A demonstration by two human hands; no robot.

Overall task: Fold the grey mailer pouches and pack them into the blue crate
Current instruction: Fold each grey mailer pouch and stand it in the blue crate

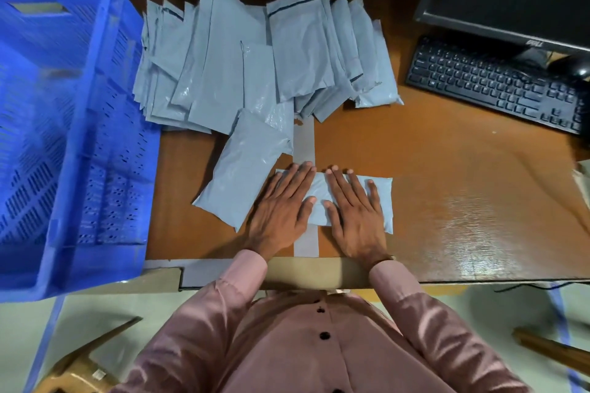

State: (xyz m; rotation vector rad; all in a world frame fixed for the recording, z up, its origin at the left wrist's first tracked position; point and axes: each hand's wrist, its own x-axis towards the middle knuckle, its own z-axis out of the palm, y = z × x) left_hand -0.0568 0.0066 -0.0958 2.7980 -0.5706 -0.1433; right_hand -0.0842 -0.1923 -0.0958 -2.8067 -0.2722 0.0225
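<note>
Grey pouch (376, 201) lies at frame centre under my left hand (282, 210) and right hand (354, 210), fingers flat and pressing, with the crate (73, 124) at far left.

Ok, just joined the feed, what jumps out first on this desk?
Both hands, left hand and right hand, press flat on a folded grey pouch at the desk's near edge. Behind them a big fanned pile of grey pouches covers the desk's middle. The blue crate stands at the left.

left hand (284, 210), right hand (354, 210) flat on folded pouch (381, 198), blue crate (64, 124)
</note>
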